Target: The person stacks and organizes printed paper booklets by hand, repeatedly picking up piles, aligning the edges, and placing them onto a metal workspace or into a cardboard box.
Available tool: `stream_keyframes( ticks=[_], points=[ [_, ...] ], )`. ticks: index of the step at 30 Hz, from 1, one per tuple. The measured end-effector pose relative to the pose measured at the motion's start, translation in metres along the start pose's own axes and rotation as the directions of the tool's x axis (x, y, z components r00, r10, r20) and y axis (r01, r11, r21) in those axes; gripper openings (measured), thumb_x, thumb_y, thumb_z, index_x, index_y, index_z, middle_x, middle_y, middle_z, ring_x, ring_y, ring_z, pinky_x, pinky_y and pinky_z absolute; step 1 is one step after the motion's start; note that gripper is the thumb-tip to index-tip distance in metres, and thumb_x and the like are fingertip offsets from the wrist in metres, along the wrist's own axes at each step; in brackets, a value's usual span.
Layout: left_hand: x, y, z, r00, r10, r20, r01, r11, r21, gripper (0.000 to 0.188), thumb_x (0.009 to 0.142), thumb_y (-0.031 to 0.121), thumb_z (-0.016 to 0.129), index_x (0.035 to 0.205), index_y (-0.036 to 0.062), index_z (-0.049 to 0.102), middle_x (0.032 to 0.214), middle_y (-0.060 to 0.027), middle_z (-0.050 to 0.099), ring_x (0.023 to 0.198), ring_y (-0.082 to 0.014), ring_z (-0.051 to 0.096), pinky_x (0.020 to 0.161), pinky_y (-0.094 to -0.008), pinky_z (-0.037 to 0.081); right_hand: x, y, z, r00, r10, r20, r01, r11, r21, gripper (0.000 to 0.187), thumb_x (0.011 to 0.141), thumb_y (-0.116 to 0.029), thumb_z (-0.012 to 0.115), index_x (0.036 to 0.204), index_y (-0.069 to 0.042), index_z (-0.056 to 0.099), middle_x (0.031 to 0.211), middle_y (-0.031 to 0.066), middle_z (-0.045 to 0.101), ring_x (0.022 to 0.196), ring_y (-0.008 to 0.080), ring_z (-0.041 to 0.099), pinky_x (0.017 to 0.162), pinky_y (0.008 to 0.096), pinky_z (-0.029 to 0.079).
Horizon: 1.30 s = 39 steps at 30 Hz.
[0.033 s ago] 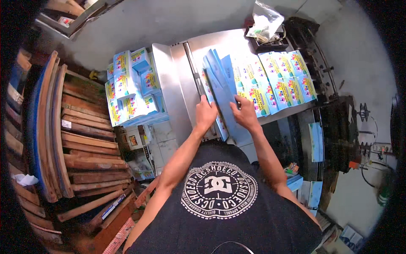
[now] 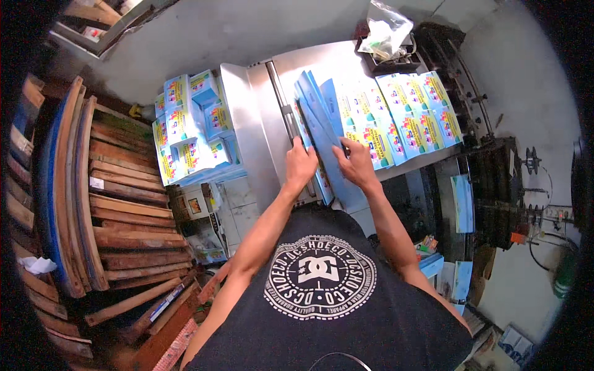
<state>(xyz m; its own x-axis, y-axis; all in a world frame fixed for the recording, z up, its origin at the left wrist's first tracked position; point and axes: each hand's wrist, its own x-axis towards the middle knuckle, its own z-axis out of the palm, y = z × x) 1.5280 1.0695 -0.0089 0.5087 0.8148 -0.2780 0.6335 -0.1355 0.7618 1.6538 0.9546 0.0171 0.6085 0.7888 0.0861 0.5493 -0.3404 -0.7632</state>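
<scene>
Long blue printed sheets [image 2: 317,114] stand slightly fanned on the worktable [image 2: 309,60], beside a metal bar [image 2: 279,93]. My left hand [image 2: 301,162] is closed at the left edge of these sheets, close to the bar; its fingertips are partly hidden. On the right side of the sheets, my right hand [image 2: 357,162] has its fingers curled and thumb against the blue surface. A dark spot shows between its thumb and forefinger, which I cannot make out. Flat printed sheets [image 2: 371,117] in yellow, white and blue lie just right of that hand.
Stacks of small printed pieces [image 2: 185,123] stand left of the table's raised panel [image 2: 238,99]. More printed sheets [image 2: 421,114] cover the right side. A black box [image 2: 396,65] with a clear plastic bag [image 2: 387,31] sits at the back. Wooden planks [image 2: 136,204] lean at far left; dark machinery [image 2: 495,167] stands right.
</scene>
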Motion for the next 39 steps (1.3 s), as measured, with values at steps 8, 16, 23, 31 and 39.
stream_keyframes(
  ticks=[8, 16, 23, 31, 39],
  points=[
    [0.004, -0.011, 0.017, 0.997, 0.041, -0.06, -0.042, 0.999, -0.007, 0.041, 0.092, 0.019, 0.052, 0.123, -0.0056, 0.044, 0.112, -0.0351, 0.059, 0.104, -0.0519, 0.058, 0.093, -0.057, 0.043, -0.003, -0.018, -0.031, 0.987, -0.024, -0.156, 0.006, 0.994, -0.11, 0.02, 0.093, -0.018, 0.059, 0.088, 0.001, 0.066, 0.079, 0.0254, 0.064, 0.072, 0.0439, 0.064, 0.062, 0.0485, 0.049],
    [-0.001, -0.001, 0.012, 0.998, -0.055, -0.038, 0.05, 0.992, -0.115, 0.048, 0.097, 0.029, 0.052, 0.126, -0.0063, 0.038, 0.101, -0.0348, 0.063, 0.096, -0.0506, 0.062, 0.088, -0.0557, 0.047, -0.006, -0.044, -0.086, 0.954, -0.031, -0.299, 0.007, 0.997, -0.082, 0.018, 0.093, -0.013, 0.058, 0.094, 0.003, 0.065, 0.085, 0.0247, 0.066, 0.078, 0.0418, 0.066, 0.068, 0.0445, 0.051],
    [0.001, -0.007, 0.01, 0.989, -0.001, -0.146, -0.002, 1.0, -0.022, 0.052, 0.089, 0.023, 0.06, 0.127, -0.0067, 0.041, 0.099, -0.0324, 0.067, 0.096, -0.0476, 0.065, 0.087, -0.0527, 0.05, 0.009, -0.036, -0.079, 0.937, -0.16, -0.311, 0.072, 0.958, -0.277, 0.017, 0.093, -0.014, 0.056, 0.095, 0.002, 0.063, 0.09, 0.0216, 0.068, 0.077, 0.0394, 0.068, 0.068, 0.0463, 0.054],
    [0.013, -0.017, 0.023, 0.979, -0.141, -0.144, 0.124, 0.985, -0.12, 0.06, 0.093, 0.036, 0.057, 0.13, -0.0082, 0.042, 0.1, -0.0352, 0.065, 0.1, -0.0495, 0.063, 0.089, -0.0518, 0.049, 0.009, -0.012, 0.029, 0.972, -0.039, 0.231, 0.14, 0.889, -0.437, 0.031, 0.089, -0.012, 0.05, 0.117, 0.002, 0.054, 0.088, 0.0214, 0.066, 0.077, 0.0378, 0.07, 0.062, 0.0499, 0.057],
    [0.021, -0.047, 0.001, 0.967, -0.183, -0.176, 0.15, 0.971, -0.187, 0.042, 0.081, 0.023, 0.075, 0.111, -0.0035, 0.065, 0.102, -0.0184, 0.073, 0.095, -0.0261, 0.07, 0.085, -0.0374, 0.053, -0.001, 0.012, 0.039, 0.956, -0.129, 0.264, 0.125, 0.992, 0.033, 0.06, 0.088, -0.021, 0.06, 0.142, -0.001, 0.04, 0.102, 0.0262, 0.067, 0.085, 0.0458, 0.065, 0.081, 0.0539, 0.051]
  ],
)
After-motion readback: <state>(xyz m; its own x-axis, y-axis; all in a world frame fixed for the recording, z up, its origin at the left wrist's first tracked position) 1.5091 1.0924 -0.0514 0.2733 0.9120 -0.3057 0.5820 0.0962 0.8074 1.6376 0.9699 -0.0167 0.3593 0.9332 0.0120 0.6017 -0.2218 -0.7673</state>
